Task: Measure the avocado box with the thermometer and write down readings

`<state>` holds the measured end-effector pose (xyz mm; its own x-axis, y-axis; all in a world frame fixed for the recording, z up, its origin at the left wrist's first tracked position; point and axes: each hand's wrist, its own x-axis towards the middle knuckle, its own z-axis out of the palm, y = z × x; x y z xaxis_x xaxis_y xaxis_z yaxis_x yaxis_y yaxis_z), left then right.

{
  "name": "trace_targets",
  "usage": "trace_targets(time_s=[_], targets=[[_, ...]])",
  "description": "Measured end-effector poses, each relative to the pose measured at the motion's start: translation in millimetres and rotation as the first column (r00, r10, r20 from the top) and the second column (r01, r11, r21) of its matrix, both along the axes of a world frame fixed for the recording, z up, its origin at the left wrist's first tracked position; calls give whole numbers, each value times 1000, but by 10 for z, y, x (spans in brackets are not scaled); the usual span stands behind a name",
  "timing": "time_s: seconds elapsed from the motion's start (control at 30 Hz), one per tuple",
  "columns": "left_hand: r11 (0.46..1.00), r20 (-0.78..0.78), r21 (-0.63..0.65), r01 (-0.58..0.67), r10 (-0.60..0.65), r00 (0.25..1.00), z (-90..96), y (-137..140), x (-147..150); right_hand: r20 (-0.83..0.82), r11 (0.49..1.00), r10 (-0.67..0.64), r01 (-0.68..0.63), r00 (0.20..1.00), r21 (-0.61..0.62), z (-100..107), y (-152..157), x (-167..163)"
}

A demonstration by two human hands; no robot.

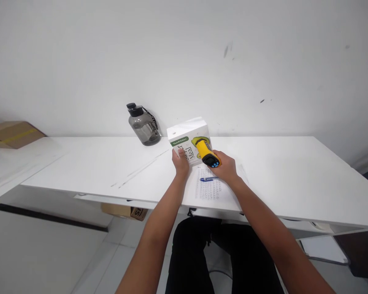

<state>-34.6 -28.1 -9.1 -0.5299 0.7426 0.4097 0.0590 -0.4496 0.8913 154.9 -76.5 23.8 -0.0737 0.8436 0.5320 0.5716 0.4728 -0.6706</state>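
My left hand (180, 162) is closed on the lower left of a white meal box (187, 128), which it holds tilted above the desk. A green label and an avocado picture mark the box's front. In my right hand (226, 166) is a yellow and black infrared thermometer (204, 150), gripped by its handle, which the fingers hide. Its screen and blue buttons face me, and its front end overlaps the box's face; whether they touch I cannot tell. Below the hands a printed sheet (213, 194) lies on the desk, with a blue pen (207, 179) across it.
A grey water bottle (144, 127) with a black cap stands by the wall, left of the box. The white desk (282, 175) runs along the wall. Cardboard boxes are at far left (15, 134) and beneath the desk (122, 210).
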Motion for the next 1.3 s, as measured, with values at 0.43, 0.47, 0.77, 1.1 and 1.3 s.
trace_targets(time_s=[0.43,0.47,0.77,1.1,1.3], targets=[[999,-33,43,-32,34,999,10,9,8,66,999,-27,26,997,22,-13,15,20],[998,-34,49,-33,35,999,11,10,10,70,999,-28,26,997,25,-19,20,21],[996,-69,73,-44,49,996,-26,42,-12,66,989,-65,56,996,135,-68,64,13],[995,-67,95,-17,24,997,-4,39,-7,73,993,-64,56,995,108,-42,48,17],[997,-82,68,-39,45,996,2,30,-11,-5,997,-43,43,999,64,-70,57,-15]])
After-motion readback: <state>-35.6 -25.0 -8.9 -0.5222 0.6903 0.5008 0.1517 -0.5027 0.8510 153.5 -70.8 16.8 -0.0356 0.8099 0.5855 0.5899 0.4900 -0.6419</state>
